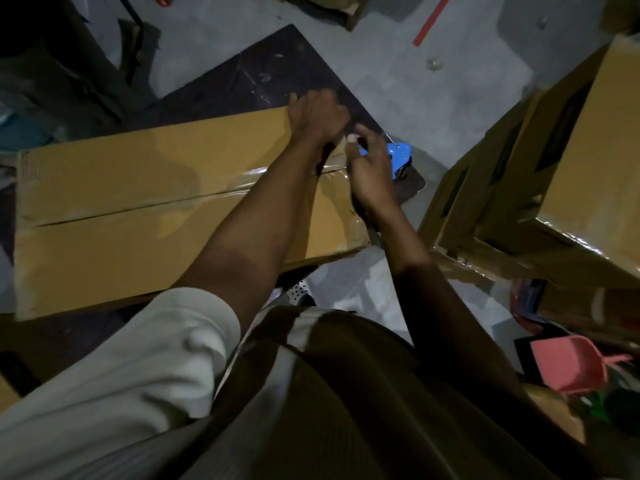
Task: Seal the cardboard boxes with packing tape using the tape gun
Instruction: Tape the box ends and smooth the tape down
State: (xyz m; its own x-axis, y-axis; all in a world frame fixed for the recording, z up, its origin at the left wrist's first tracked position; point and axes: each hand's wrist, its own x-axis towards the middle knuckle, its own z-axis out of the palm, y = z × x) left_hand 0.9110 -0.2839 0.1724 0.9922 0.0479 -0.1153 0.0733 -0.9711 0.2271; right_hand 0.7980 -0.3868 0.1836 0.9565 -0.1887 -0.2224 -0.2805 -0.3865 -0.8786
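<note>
head view shows the left hand (317, 114) gripping the far right corner of the long cardboard box (138, 209), fingers bent over its edge, while the right hand (369, 171) curls round the blue tape gun (398, 155) at the box's taped right end.

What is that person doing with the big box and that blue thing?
A person is taping up a long cardboard box that lies on a dark board. The right hand holds a blue tape gun at the box's right end, where shiny tape covers part of the middle seam. The left hand rests on the far corner of that same end. More boxes are stacked at the right.
</note>
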